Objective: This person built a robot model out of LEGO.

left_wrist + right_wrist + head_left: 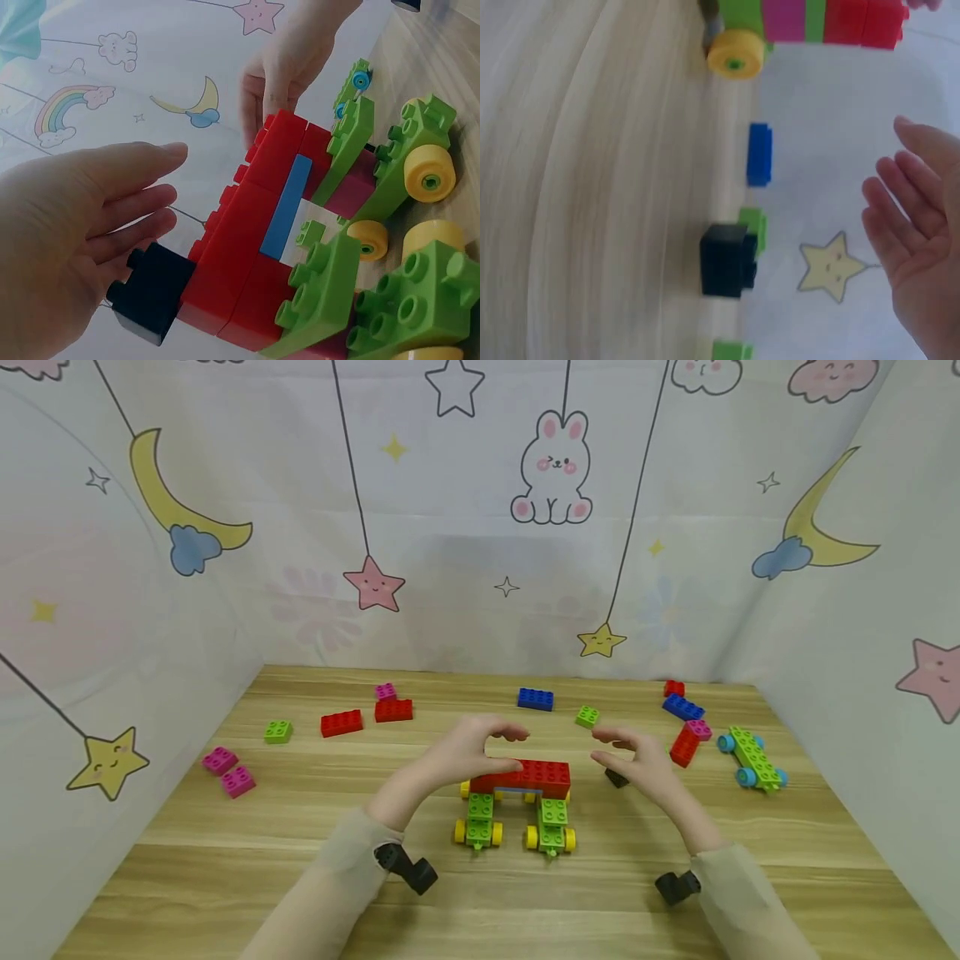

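A built model stands at the table's centre: red bricks [546,777] bridge two green wheeled bases [553,827] with yellow wheels. In the left wrist view a blue brick [287,210] lies under the red ones, and a black brick [156,291] is at the model's near end. My left hand [480,750] is beside the model's left end, fingers loosely bent and holding nothing; whether it touches the black brick I cannot tell. Right of the model my right hand [637,760] hovers with relaxed fingers, nothing in them. A second black brick [726,259] sits on the table below it.
Red bricks [342,723], pink bricks [238,782] and a green brick [278,732] lie on the left. Behind the model are a blue brick [536,699] and a green one [587,717]. On the right are several bricks and a green base [753,758] with blue wheels.
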`<state>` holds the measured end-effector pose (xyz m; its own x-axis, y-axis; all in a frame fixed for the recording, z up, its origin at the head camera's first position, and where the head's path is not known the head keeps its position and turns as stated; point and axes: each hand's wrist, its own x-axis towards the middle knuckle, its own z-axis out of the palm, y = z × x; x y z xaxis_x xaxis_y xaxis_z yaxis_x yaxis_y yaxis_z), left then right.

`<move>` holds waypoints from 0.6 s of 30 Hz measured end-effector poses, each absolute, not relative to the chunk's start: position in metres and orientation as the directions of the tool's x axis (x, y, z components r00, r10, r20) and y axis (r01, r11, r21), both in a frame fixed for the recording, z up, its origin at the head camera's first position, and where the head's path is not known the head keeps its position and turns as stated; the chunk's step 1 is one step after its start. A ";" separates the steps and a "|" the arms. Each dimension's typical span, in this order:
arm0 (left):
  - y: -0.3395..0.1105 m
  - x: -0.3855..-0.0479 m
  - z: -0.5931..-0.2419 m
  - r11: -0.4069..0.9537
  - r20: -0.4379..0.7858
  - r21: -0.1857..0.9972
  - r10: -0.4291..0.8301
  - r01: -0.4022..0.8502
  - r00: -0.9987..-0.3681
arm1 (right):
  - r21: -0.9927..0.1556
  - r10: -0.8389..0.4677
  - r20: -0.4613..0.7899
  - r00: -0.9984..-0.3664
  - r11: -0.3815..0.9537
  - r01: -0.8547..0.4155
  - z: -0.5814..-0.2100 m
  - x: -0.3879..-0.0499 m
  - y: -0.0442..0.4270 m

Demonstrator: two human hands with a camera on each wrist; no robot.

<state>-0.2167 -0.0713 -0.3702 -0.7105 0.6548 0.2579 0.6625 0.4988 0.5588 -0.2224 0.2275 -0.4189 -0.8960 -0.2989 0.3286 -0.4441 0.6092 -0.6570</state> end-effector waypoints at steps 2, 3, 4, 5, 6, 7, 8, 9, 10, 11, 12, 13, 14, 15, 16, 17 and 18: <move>-0.067 -0.217 -0.370 0.505 0.236 0.562 0.661 0.655 -0.713 | -0.652 -0.293 0.313 -0.903 0.625 -0.429 -0.420 -0.224 0.236; -0.065 -0.217 -0.370 0.512 0.223 0.562 0.663 0.650 -0.715 | -0.645 -0.290 0.306 -0.907 0.637 -0.422 -0.421 -0.225 0.240; -0.063 -0.217 -0.370 0.516 0.212 0.562 0.665 0.646 -0.716 | -0.638 -0.291 0.300 -0.908 0.647 -0.418 -0.422 -0.226 0.244; -0.061 -0.217 -0.370 0.522 0.199 0.561 0.668 0.642 -0.717 | -0.633 -0.291 0.294 -0.911 0.655 -0.413 -0.423 -0.227 0.248; -0.060 -0.218 -0.370 0.527 0.187 0.560 0.671 0.639 -0.717 | -0.627 -0.297 0.285 -0.911 0.662 -0.411 -0.424 -0.228 0.252; -0.059 -0.218 -0.371 0.528 0.178 0.559 0.676 0.639 -0.715 | -0.621 -0.302 0.277 -0.912 0.668 -0.410 -0.425 -0.229 0.255; -0.058 -0.218 -0.371 0.527 0.170 0.561 0.681 0.638 -0.712 | -0.617 -0.308 0.266 -0.913 0.673 -0.407 -0.426 -0.230 0.259; -0.057 -0.218 -0.371 0.526 0.163 0.563 0.686 0.638 -0.709 | -0.613 -0.315 0.257 -0.914 0.678 -0.406 -0.428 -0.232 0.262; -0.056 -0.218 -0.371 0.524 0.156 0.566 0.691 0.637 -0.706 | -0.611 -0.325 0.244 -0.913 0.680 -0.406 -0.429 -0.233 0.265; -0.056 -0.218 -0.371 0.524 0.146 0.570 0.694 0.633 -0.705 | -0.610 -0.332 0.231 -0.915 0.683 -0.402 -0.430 -0.234 0.268; -0.055 -0.218 -0.371 0.523 0.138 0.573 0.697 0.630 -0.704 | -0.609 -0.342 0.217 -0.914 0.684 -0.401 -0.430 -0.235 0.270; -0.055 -0.218 -0.371 0.524 0.128 0.578 0.699 0.625 -0.704 | -0.606 -0.352 0.203 -0.914 0.688 -0.399 -0.431 -0.236 0.272; -0.054 -0.218 -0.371 0.527 0.118 0.582 0.699 0.620 -0.706 | -0.604 -0.362 0.186 -0.914 0.691 -0.397 -0.431 -0.237 0.275; -0.054 -0.218 -0.371 0.530 0.108 0.585 0.699 0.614 -0.707 | -0.603 -0.374 0.170 -0.912 0.692 -0.397 -0.432 -0.238 0.276; -0.054 -0.218 -0.371 0.535 0.098 0.587 0.698 0.608 -0.709 | -0.603 -0.386 0.151 -0.910 0.693 -0.395 -0.432 -0.238 0.278; -0.053 -0.217 -0.371 0.539 0.088 0.589 0.698 0.602 -0.711 | -0.602 -0.397 0.133 -0.908 0.695 -0.392 -0.432 -0.239 0.279; -0.053 -0.218 -0.371 0.539 0.081 0.592 0.699 0.598 -0.711 | -0.599 -0.410 0.113 -0.905 0.698 -0.392 -0.432 -0.240 0.280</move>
